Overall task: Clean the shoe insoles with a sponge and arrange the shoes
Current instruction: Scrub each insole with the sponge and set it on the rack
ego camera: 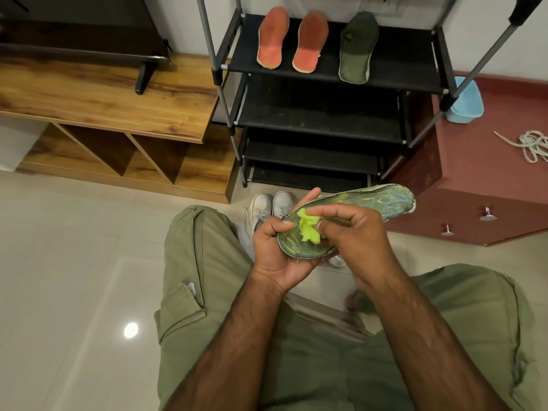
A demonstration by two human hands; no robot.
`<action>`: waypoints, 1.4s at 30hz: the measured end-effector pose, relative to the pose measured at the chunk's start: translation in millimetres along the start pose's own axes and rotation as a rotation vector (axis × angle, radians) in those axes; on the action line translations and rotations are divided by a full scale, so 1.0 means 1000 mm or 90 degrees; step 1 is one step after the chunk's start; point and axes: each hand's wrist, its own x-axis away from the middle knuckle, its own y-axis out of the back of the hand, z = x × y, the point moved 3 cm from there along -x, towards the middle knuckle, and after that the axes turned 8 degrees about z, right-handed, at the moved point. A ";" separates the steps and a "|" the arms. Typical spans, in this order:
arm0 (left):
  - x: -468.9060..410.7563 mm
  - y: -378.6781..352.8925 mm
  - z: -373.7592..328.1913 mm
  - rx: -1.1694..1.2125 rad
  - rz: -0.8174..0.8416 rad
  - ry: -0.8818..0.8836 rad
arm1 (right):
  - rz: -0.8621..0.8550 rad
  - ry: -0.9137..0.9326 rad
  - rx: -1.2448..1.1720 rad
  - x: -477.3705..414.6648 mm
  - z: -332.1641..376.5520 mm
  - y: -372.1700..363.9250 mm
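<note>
My left hand [277,256] grips the near end of a dark green insole [382,201] held over my lap, its far end pointing right. My right hand [353,232] pinches a bright yellow-green sponge [308,228] and presses it onto the insole near my left thumb. Two orange insoles [273,37] [310,43] and one green insole [357,48] lie on the top shelf of the black shoe rack [323,114]. A pair of white sneakers [268,207] stands on the floor in front of the rack, partly hidden by my hands.
A wooden TV unit [118,93] with open cubbies fills the left. A maroon drawer cabinet [486,185] on the right carries a light blue container [465,99] and white shoelaces [530,143]. My knees in green trousers fill the lower view. Glossy tiles cover the floor [74,262].
</note>
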 end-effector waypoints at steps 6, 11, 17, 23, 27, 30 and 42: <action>0.000 -0.003 -0.003 0.025 0.001 -0.011 | 0.040 0.055 0.211 -0.001 -0.001 -0.001; 0.002 0.000 -0.002 0.031 -0.050 -0.003 | -0.060 0.145 0.673 0.004 0.007 -0.002; 0.003 0.000 -0.002 0.035 -0.043 0.024 | -0.074 0.110 0.506 -0.001 0.017 0.005; 0.001 0.005 0.000 0.037 -0.075 0.030 | -0.067 0.075 0.522 -0.005 0.004 -0.009; 0.002 0.009 -0.002 0.001 -0.109 0.027 | 0.041 0.061 0.469 -0.002 -0.003 -0.017; 0.001 0.007 -0.001 -0.011 -0.107 0.038 | -0.023 0.071 0.509 -0.005 -0.002 -0.012; 0.001 0.008 -0.001 0.003 -0.131 0.058 | -0.075 0.063 0.517 -0.011 -0.006 -0.012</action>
